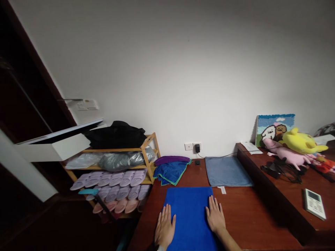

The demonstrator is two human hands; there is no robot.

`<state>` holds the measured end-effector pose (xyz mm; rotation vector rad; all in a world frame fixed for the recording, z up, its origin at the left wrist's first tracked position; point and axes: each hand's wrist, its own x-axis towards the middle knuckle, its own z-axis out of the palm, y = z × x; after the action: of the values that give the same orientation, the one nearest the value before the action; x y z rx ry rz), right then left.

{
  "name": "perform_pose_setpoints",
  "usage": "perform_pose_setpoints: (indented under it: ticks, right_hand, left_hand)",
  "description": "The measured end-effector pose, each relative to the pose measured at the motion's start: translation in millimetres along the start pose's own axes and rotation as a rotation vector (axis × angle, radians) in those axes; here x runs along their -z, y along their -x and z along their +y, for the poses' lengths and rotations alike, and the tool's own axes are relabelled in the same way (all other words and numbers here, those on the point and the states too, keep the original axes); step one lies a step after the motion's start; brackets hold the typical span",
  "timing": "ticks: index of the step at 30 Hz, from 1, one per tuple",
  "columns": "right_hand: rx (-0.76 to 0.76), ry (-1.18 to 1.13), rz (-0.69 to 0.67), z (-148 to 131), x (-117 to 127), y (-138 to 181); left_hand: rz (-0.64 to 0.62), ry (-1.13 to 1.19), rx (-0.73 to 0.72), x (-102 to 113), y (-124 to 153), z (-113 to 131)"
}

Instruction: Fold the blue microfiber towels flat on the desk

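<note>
A bright blue cloth lies spread flat on the dark wooden table right in front of me. My left hand rests flat on its left edge, fingers stretched out and holding nothing. My right hand lies flat on the cloth's right edge, fingers also extended and empty. Behind the cloth, a folded grey-blue towel lies flat, and a crumpled blue cloth with a green border sits beside a purple cloth.
A wooden shoe rack with several pale slippers and a black bag stands at the left. A raised wooden ledge at the right carries plush toys, a picture, cables and a white remote. A charger is plugged into the wall.
</note>
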<state>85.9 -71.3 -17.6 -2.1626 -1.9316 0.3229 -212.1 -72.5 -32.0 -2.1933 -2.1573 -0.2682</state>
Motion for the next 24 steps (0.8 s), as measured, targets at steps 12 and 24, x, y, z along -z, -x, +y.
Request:
perform_pose_setpoints:
  ticks: [12,24]
  right_hand:
    - [0.006,0.038,0.001,3,-9,-10]
    - [0.03,0.063,-0.002,6,-17,-10]
  left_hand:
    - [0.033,0.159,-0.295,14,-11,67]
    - [-0.114,0.244,-0.341,5,-33,115]
